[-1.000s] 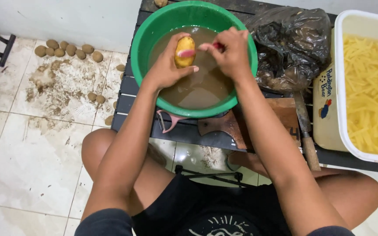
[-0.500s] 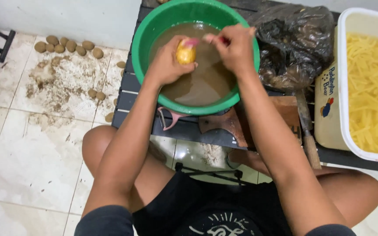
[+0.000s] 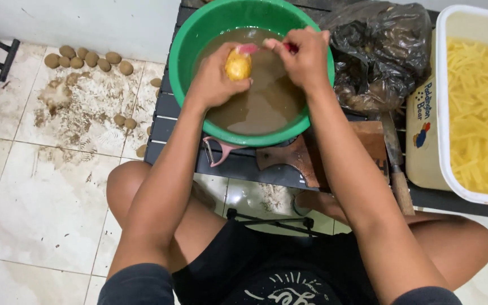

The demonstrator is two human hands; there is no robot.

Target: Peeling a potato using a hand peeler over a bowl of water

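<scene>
Potato (image 3: 238, 65), yellow and peeled clean, sits gripped in the left hand (image 3: 214, 79), whose fingers curl around its underside and hold it just above murky brown water. The right hand (image 3: 305, 56) is closed around a pink-handled peeler (image 3: 251, 49), its pink end touching the top of the potato; the fingers hide most of the tool. Both hands hover over a green basin (image 3: 193, 34), which rests on a dark slatted table (image 3: 165, 121) in front of the seated person's bare knees.

Just below the left wrist, at the near rim of the basin, a second pink peeler (image 3: 217, 151) lies on the slats. Beside it, under the right forearm, lies a brown wooden board (image 3: 289, 158), and further out to the right of that arm a knife with a wooden handle (image 3: 399, 175) points toward the person. Beyond the right hand, a crumpled dark plastic bag (image 3: 382, 53) slumps against the basin. Further right stands a white tub (image 3: 444, 113) full of pale yellow potato sticks (image 3: 481, 107).

Well off to the left of the left arm, on the tiled floor, a row of small unpeeled potatoes (image 3: 88, 58) lines the wall, with a smear of dirt (image 3: 80, 107) spread over the tiles near them and a few more potatoes scattered close to the table's edge.
</scene>
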